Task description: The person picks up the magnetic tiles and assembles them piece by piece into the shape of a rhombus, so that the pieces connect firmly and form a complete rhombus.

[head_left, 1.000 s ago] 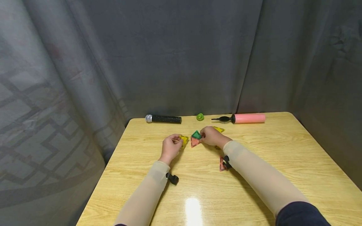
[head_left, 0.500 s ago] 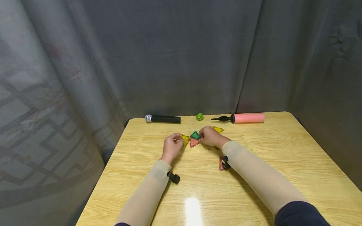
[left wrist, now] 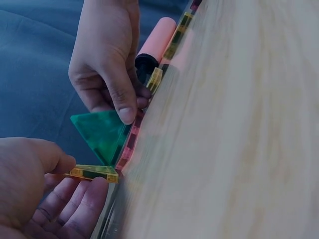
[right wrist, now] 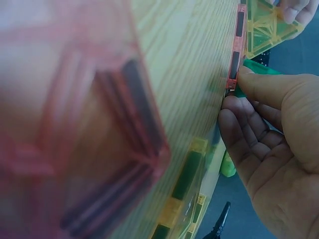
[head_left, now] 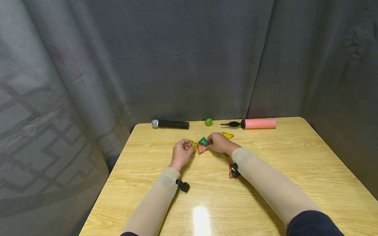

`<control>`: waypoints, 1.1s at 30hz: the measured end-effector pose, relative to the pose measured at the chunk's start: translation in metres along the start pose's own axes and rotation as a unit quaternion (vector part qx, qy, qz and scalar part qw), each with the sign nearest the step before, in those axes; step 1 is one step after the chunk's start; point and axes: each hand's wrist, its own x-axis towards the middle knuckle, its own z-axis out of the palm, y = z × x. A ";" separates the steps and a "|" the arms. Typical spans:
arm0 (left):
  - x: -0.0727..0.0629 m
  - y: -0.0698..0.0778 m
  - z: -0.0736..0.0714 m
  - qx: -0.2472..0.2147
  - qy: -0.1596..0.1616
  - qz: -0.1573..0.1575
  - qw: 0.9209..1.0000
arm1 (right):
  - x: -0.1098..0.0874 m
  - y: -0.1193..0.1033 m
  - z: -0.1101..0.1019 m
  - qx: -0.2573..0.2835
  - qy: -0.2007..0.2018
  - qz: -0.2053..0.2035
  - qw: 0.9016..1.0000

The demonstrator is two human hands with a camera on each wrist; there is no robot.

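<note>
Two hands meet over a cluster of translucent triangular tiles near the far middle of a pale wooden table point(head_left: 280, 170). The left hand point(head_left: 183, 151) pinches a yellow tile point(head_left: 194, 144) between thumb and curled fingers, holding it at the left edge of the cluster; in the left wrist view that yellow tile point(left wrist: 93, 173) sits just below the corner of the green tile point(left wrist: 99, 134) and appears to touch it. The right hand point(head_left: 218, 143) has thumb and fingertips closed on the green tile point(head_left: 203, 141), which stands tilted up from a red tile point(head_left: 202, 149) lying flat on the table. In the right wrist view the right hand point(right wrist: 271, 144) grips at the end of the red tile point(right wrist: 236, 50), with the yellow tile point(right wrist: 266, 25) just beyond it.

A second yellow tile point(head_left: 228, 134) lies just behind the right hand, and another red tile point(head_left: 231, 171) lies beside the right forearm. Along the table's back edge rest a black microphone point(head_left: 170, 124), a small green object point(head_left: 209, 122) and a pink pump point(head_left: 253, 123), all well apart from the hands. Grey curtain point(head_left: 189, 59) hangs behind.
</note>
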 end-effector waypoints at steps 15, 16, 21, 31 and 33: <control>0.000 -0.007 0.005 -0.006 -0.022 0.004 1.000 | -0.003 -0.004 -0.001 -0.008 0.001 0.001 1.000; 0.000 -0.007 0.005 -0.008 -0.025 0.004 1.000 | -0.003 -0.004 -0.001 -0.008 0.000 -0.001 1.000; -0.002 -0.008 0.005 -0.015 -0.036 0.006 0.999 | -0.004 -0.003 -0.001 -0.006 -0.003 -0.004 1.000; -0.001 -0.009 0.007 -0.018 -0.040 0.011 0.999 | -0.004 -0.003 -0.001 -0.007 -0.002 -0.008 1.000; 0.000 -0.010 0.008 -0.020 -0.041 0.009 0.999 | -0.004 -0.003 -0.001 -0.008 -0.002 -0.008 1.000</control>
